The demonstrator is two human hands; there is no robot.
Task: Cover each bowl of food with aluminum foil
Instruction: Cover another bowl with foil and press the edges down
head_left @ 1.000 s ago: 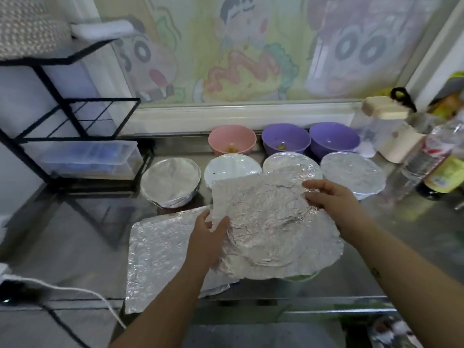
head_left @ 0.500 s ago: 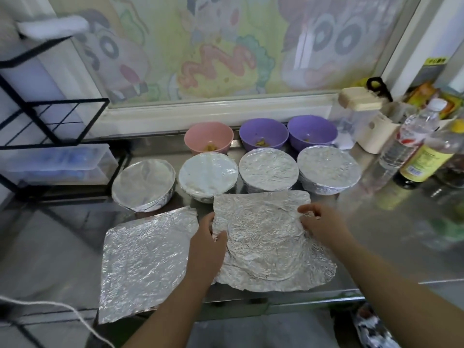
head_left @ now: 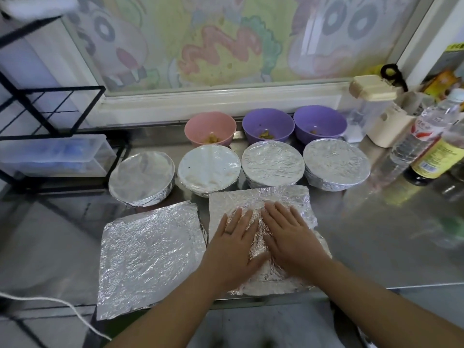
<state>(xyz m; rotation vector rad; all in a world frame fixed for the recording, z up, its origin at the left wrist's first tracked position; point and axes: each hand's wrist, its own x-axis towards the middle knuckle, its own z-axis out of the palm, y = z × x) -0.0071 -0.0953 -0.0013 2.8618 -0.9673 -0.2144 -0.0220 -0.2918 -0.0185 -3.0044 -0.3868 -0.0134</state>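
Head view. My left hand point(head_left: 233, 244), with a ring on one finger, lies palm down with the fingers straight on a crinkled square sheet of aluminium foil point(head_left: 283, 199) at the near edge of the stainless steel counter point(head_left: 376, 234). My right hand point(head_left: 288, 237) lies just beside it, also flat. Neither hand grasps anything; the straight fingers press on the sheet. Whatever is under the sheet is hidden.

A second loose foil sheet point(head_left: 150, 254) lies flat just to the left, its near edge overhanging the counter.

Behind the sheets is a row of four foil-covered round bowls point(head_left: 272, 163), set side by side, with foil folded down over their rims.

Against the window sill behind them stand a pink plastic bowl point(head_left: 209, 126) and two purple plastic bowls point(head_left: 267, 124), all uncovered. Each has a small bit of food at the bottom.

A black wire rack point(head_left: 50, 109) stands at far left. Clear and yellow-labelled bottles point(head_left: 426, 146) stand at far right.
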